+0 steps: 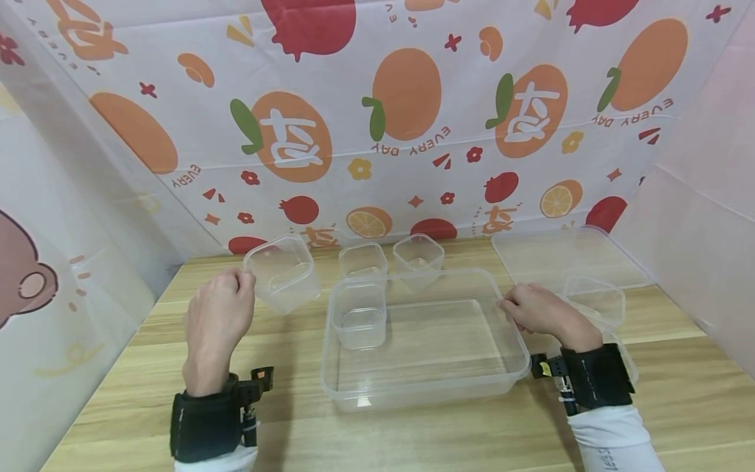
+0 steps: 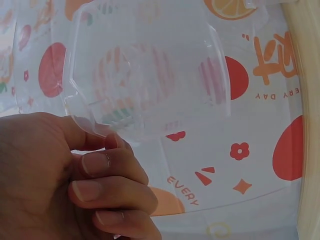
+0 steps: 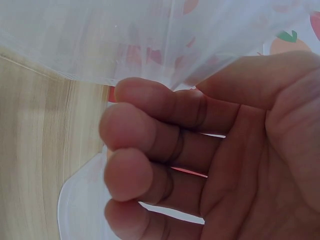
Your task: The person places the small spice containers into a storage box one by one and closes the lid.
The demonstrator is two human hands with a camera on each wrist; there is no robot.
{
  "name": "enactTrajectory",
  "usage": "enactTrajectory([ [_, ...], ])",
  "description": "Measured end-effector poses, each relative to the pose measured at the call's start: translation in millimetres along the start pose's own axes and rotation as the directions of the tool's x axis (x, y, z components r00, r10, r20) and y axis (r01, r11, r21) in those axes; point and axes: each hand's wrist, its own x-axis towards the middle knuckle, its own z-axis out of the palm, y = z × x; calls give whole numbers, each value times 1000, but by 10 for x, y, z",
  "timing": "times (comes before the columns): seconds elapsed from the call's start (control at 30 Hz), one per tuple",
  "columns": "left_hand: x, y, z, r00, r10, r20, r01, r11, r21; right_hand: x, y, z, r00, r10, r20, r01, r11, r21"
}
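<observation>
White sleeves point(image 1: 616, 442) sit nearest, and I see the left hand point(image 1: 221, 314) pinching a small clear box point(image 1: 289, 288) left of the big clear tub point(image 1: 425, 385), whose right rim the right hand point(image 1: 541, 309) pinches.

We see smooth, glossy, see-through plastic in the tub point(image 1: 425, 391) at the frame's centre and the box point(image 1: 286, 285) left of centre. We see smooth, softly shiny wood grain on the desk point(image 1: 330, 442), and matt, lightly creased cloth in the backdrop point(image 1: 348, 98) above.

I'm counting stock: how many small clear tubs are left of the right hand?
4: one tub in the left hand, two tubs further back, one tub apparently inside the big box.
</observation>
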Motion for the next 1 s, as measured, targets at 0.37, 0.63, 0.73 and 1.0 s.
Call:
enactTrajectory([
  [0.37,-25,70,-7,1000,29,-10,-29,999,-24,-3,-11,-15,1000,9,6,-9,1000,9],
  [0.63,-41,118,-13,999,32,-9,-33,999,-31,-3,-12,-13,1000,15,4,-15,1000,12],
  [0.73,-47,137,-13,999,34,-1,-34,999,-33,-1,-9,-11,1000,11,4,-11,1000,11],
  [1.0,-64,194,-5,998,51,32,-49,997,-59,3,2,-7,1000,1,-3,-1,1000,3],
])
